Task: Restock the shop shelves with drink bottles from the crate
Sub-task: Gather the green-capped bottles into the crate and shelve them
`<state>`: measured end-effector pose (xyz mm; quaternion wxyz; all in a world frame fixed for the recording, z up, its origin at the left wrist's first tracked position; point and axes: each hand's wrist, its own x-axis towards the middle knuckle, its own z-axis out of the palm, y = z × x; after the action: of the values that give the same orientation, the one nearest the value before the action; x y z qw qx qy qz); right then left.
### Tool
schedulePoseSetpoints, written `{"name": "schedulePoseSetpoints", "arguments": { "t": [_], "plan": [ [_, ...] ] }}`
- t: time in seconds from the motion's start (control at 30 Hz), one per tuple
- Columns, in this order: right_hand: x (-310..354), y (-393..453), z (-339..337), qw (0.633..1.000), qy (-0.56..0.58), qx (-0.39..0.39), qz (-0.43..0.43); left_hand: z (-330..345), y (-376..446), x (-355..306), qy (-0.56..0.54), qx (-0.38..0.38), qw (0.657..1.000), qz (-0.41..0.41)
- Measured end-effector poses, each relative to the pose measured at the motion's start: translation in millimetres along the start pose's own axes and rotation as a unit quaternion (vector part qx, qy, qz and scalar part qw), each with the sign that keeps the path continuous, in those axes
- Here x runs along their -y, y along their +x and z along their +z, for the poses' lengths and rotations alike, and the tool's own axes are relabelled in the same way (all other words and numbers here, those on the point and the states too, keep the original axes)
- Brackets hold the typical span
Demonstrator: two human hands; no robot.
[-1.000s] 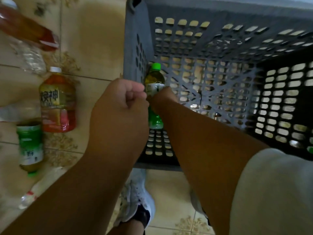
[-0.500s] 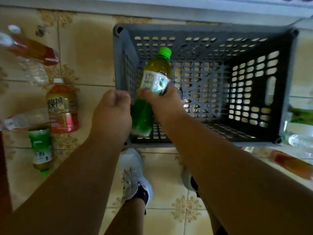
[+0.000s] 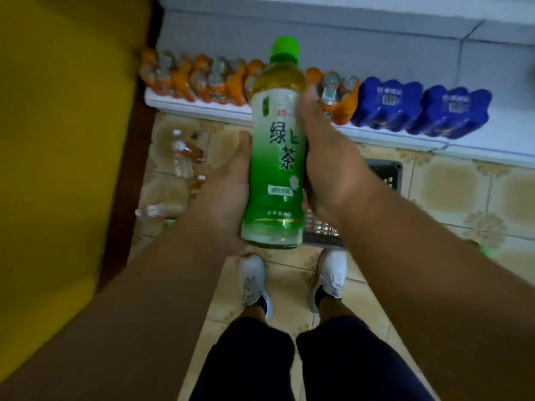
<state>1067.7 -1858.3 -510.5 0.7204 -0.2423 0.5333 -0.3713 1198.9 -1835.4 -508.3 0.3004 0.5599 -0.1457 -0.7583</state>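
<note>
I hold a green tea bottle (image 3: 275, 157) with a green cap upright in front of me, at chest height. My left hand (image 3: 225, 204) cups its lower left side and base. My right hand (image 3: 327, 169) grips its right side around the label. The grey crate (image 3: 385, 175) stands on the floor below, mostly hidden behind my hands and the bottle. A low white shelf (image 3: 202, 108) runs across the back, lined with orange packs (image 3: 214, 79) and blue packs (image 3: 419, 108) of drinks.
Several loose bottles (image 3: 185, 157) lie on the tiled floor at the left of the crate. A yellow panel (image 3: 63, 140) fills the left side. My two white shoes (image 3: 252, 282) stand just before the crate.
The bottle has come up out of the crate to chest height, and my left hand has closed onto it. My view has lifted from the crate to the shelf.
</note>
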Motion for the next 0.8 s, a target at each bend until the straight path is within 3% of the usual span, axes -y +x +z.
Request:
{"name": "schedulePoseSetpoints", "arguments": {
  "t": [0.1,0.2,0.4,0.47,0.57,0.7,0.8],
  "plan": [
    [59.4,-50.7,20.0,0.997,0.028,0.042,-0.059,20.4,-62.3,-41.9,0.028,0.025,0.998,0.048],
    [98.5,-105.9,37.6,0.994,-0.043,0.053,-0.089,30.6,-119.6,-64.2,0.016,0.111,0.992,0.065],
    [123.7,-202.1,71.5,0.98,-0.133,-0.068,-0.134,47.1,-188.5,-79.0,0.026,0.214,0.975,0.05],
    [130.2,-227.4,83.5,0.976,-0.126,-0.102,-0.147,54.4,-209.7,-88.4,0.063,0.218,0.972,0.064],
    [138.2,-254.1,100.1,0.972,-0.079,-0.128,-0.182,62.8,-231.5,-95.0,0.173,0.164,0.96,0.149],
    [150.9,-285.8,116.5,0.931,-0.033,-0.266,-0.248,83.0,-269.1,-97.5,0.347,0.115,0.882,0.297],
    [156.9,-317.5,113.2,0.931,0.075,-0.219,-0.282,93.7,-287.9,-96.8,0.307,0.179,0.895,0.268]
  ]
}}
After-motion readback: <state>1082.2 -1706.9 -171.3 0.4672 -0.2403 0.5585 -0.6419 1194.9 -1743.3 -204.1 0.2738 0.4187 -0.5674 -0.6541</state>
